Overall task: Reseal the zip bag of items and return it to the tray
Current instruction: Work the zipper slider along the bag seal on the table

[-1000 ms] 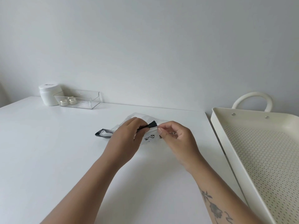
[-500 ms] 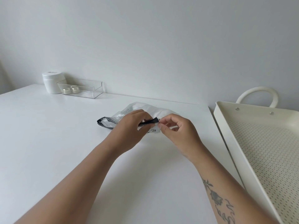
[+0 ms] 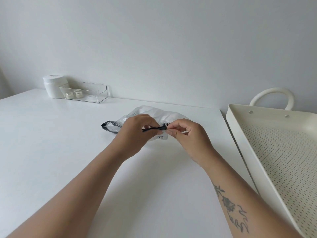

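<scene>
A crinkled silver-and-clear zip bag (image 3: pixel 152 112) with a dark end at its left lies on the white table (image 3: pixel 51 152), mid-table. My left hand (image 3: pixel 135 133) and my right hand (image 3: pixel 190 136) both pinch the bag's near edge, where a thin black strip shows between the fingertips. The bag's contents are hidden by my hands and the foil. The cream perforated tray (image 3: pixel 277 152) with a loop handle stands to the right of the table, with nothing visible in it.
At the table's back left stand a white jar (image 3: pixel 53 86) and a clear plastic box (image 3: pixel 85 91) holding two small pots. The wall runs along the table's far edge. The tray's rim lies close to the table's right edge.
The view has tilted, so the scene sits lower and closer. My fingertips have drawn closer together along the bag's black strip; the bag stays on the table.
</scene>
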### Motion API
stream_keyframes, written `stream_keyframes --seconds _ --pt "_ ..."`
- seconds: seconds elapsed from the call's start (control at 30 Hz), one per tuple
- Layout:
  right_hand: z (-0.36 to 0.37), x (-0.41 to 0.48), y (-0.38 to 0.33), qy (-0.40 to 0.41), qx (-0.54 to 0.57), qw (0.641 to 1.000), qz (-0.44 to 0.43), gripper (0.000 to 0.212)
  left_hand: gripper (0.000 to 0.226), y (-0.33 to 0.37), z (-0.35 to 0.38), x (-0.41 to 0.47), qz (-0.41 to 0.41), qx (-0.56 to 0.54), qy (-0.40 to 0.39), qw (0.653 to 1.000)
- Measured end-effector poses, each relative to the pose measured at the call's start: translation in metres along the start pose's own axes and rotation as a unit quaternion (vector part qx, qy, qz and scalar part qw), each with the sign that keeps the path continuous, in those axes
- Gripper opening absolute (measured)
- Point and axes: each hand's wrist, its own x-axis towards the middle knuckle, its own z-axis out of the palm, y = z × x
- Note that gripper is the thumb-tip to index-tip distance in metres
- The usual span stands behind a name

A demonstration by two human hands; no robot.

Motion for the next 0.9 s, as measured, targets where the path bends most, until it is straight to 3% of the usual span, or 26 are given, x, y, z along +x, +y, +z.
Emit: stream_keyframes --seconds 0.13,0.43,0.6,0.9 --pt "0.001 -0.001 0.001 -0.005 -0.006 1.000 0.008 0.009 0.002 -0.001 0.000 0.000 -0.014 -0.016 -0.001 1.000" --pt "0.000 0.000 0.003 -0.011 0.003 1.000 0.017 0.007 0.016 -0.003 -0.002 -0.001 -0.039 -0.062 -0.009 0.997" --pt "0.001 0.000 0.003 -0.017 -0.006 1.000 0.019 0.010 0.004 -0.007 0.000 0.000 -0.042 -0.058 -0.017 0.997" --pt "0.003 -0.003 0.000 -0.039 -0.015 0.999 0.004 0.008 0.004 -0.011 0.005 -0.002 -0.039 -0.042 -0.033 0.998"
